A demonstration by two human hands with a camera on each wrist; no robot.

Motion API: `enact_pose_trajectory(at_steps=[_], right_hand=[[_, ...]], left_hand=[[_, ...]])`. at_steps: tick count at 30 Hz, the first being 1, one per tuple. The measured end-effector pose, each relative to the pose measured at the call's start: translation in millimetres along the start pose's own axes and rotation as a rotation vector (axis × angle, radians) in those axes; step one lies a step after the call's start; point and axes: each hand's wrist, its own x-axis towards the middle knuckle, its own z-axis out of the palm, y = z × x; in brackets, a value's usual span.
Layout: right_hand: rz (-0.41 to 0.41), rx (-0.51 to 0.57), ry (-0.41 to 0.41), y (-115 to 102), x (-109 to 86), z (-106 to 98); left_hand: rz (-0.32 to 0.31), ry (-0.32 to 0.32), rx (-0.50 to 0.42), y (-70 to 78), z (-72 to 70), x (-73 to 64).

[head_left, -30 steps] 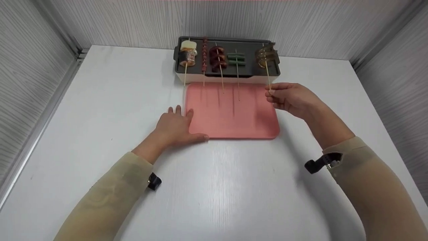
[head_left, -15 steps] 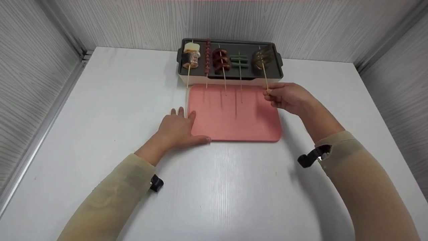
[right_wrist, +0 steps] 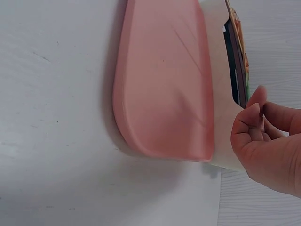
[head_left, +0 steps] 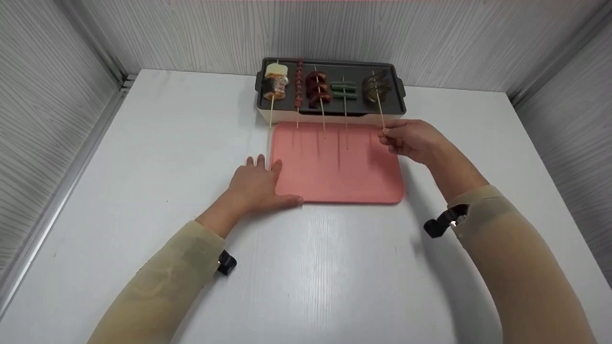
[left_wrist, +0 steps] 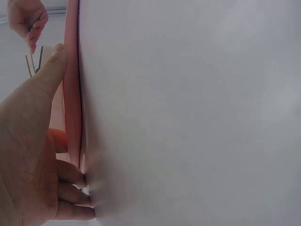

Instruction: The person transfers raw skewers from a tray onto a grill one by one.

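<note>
My right hand (head_left: pixel 411 141) pinches the lower end of a wooden skewer (head_left: pixel 380 112) between thumb and fingers. Glossy brown curled food pieces (head_left: pixel 376 89) on that skewer rest over the right end of the dark grill plate (head_left: pixel 361 103). Spread at the left front corner of a pink tray (head_left: pixel 339 184) is my left hand (head_left: pixel 253 186), its thumb along the front edge and its other fingers by the left side. The left wrist view shows the thumb (left_wrist: pixel 54 61) against the tray rim. In the right wrist view, the held stick is mostly hidden by the fingers.
Left of the held skewer, several others lie across the grill: a thick white-and-browned one (head_left: pixel 276 83), a thin red one (head_left: pixel 299 86), dark red curls (head_left: pixel 318 91) and green pieces (head_left: pixel 343 90). Their sticks overhang the tray. A grey wood-grain wall (head_left: pixel 334 28) stands behind.
The brown skewer has shifted left and settled over the grill plate, away from its right rim, with my right hand moving along. My left hand keeps its place by the tray; the view shifted slightly.
</note>
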Motion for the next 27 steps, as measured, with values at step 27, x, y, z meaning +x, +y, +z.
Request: enact_pose_trajectory(at_steps=[27], right_hand=[[-0.355, -0.610, 0.310, 45, -44.4, -6]], left_hand=[[-0.016, 0.112, -0.057, -14.1, -17.8, 1.6]])
